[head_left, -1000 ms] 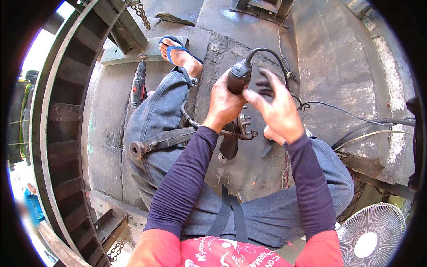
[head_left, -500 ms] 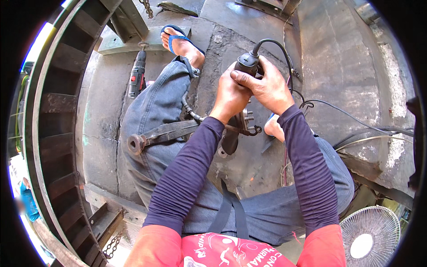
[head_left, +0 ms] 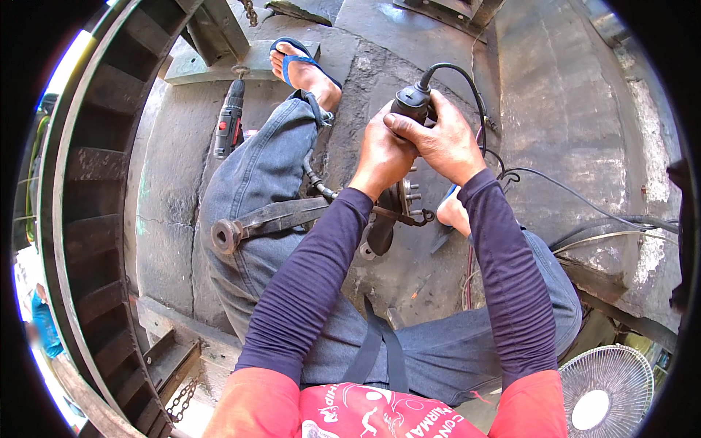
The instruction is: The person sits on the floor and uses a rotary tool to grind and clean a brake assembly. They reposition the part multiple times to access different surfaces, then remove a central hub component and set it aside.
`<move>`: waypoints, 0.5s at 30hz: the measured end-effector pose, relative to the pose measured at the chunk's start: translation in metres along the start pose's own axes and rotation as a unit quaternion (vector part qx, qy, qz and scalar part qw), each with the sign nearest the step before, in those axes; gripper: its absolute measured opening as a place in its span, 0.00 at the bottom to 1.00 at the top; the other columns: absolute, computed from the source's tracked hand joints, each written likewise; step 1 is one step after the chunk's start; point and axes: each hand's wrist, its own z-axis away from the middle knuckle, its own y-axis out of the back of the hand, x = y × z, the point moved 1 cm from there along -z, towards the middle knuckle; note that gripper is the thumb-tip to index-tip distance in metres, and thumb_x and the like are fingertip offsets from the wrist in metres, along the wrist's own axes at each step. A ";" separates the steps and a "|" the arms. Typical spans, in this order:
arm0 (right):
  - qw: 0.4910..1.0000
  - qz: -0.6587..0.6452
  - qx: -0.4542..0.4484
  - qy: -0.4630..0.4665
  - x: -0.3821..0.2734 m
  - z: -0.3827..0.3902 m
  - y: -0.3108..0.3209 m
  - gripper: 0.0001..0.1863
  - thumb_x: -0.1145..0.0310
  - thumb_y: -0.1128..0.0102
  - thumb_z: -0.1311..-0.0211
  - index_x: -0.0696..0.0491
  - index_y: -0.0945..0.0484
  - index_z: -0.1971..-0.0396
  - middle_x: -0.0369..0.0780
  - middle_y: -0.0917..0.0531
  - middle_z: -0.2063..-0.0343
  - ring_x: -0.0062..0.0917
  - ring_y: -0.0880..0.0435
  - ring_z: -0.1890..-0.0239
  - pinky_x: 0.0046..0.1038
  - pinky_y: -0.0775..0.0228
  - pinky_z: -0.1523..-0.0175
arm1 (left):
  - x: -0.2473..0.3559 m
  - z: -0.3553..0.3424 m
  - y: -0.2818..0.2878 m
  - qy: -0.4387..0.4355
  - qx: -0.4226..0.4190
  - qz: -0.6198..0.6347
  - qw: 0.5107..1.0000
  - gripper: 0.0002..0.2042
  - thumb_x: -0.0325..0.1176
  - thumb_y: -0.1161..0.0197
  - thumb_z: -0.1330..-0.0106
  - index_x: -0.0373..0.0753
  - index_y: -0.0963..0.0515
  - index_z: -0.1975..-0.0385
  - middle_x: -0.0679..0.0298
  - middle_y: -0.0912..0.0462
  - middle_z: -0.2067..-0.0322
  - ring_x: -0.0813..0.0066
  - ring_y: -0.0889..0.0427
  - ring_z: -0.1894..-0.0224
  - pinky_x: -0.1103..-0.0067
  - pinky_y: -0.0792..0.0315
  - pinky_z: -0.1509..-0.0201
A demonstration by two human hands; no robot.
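Note:
My left hand (head_left: 382, 152) and my right hand (head_left: 451, 140) are closed together around a corded power tool (head_left: 412, 102) with a dark cylindrical body. A thick black cord leaves its far end and loops to the right. My hands hide the tool's working end. Just below them is a metal hub (head_left: 399, 198) with several studs, partly covered by my left forearm. A flat metal arm (head_left: 285, 215) reaches left from near the hub across my leg, ending in a round bushing (head_left: 226, 236).
A cordless drill (head_left: 230, 120) lies on the concrete floor at the left. Beyond it curves a large ribbed metal frame (head_left: 95, 197). Loose cables (head_left: 569, 193) run along the right side. A white fan (head_left: 606, 390) stands at the lower right, and a chain (head_left: 182, 400) hangs at the lower left.
The whole view has shifted slightly. Both hands keep the same hold on the power tool, with hardly any movement relative to the hub.

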 end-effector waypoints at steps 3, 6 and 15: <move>1.000 -0.005 -0.009 -0.015 0.001 -0.003 -0.001 0.37 0.41 0.23 0.46 0.56 0.19 0.48 0.47 0.12 0.55 0.37 0.12 0.51 0.36 0.22 0.42 | -0.003 -0.003 0.000 0.008 -0.010 0.011 1.000 0.19 0.16 0.32 0.40 0.35 0.21 0.49 0.64 0.12 0.59 0.79 0.17 0.58 0.76 0.18 0.57; 1.000 0.000 -0.007 -0.016 0.000 -0.005 -0.002 0.36 0.41 0.23 0.45 0.56 0.19 0.48 0.47 0.12 0.54 0.37 0.12 0.50 0.37 0.23 0.41 | -0.005 -0.006 0.001 -0.009 -0.014 -0.013 1.000 0.18 0.16 0.32 0.40 0.35 0.21 0.49 0.63 0.12 0.59 0.79 0.16 0.58 0.75 0.18 0.58; 0.999 0.018 0.000 -0.027 -0.001 -0.011 -0.003 0.35 0.43 0.24 0.44 0.56 0.19 0.48 0.48 0.11 0.54 0.37 0.12 0.49 0.36 0.23 0.41 | -0.016 -0.013 -0.001 0.007 -0.001 0.050 0.999 0.17 0.15 0.38 0.39 0.34 0.21 0.50 0.63 0.12 0.60 0.79 0.17 0.61 0.75 0.18 0.60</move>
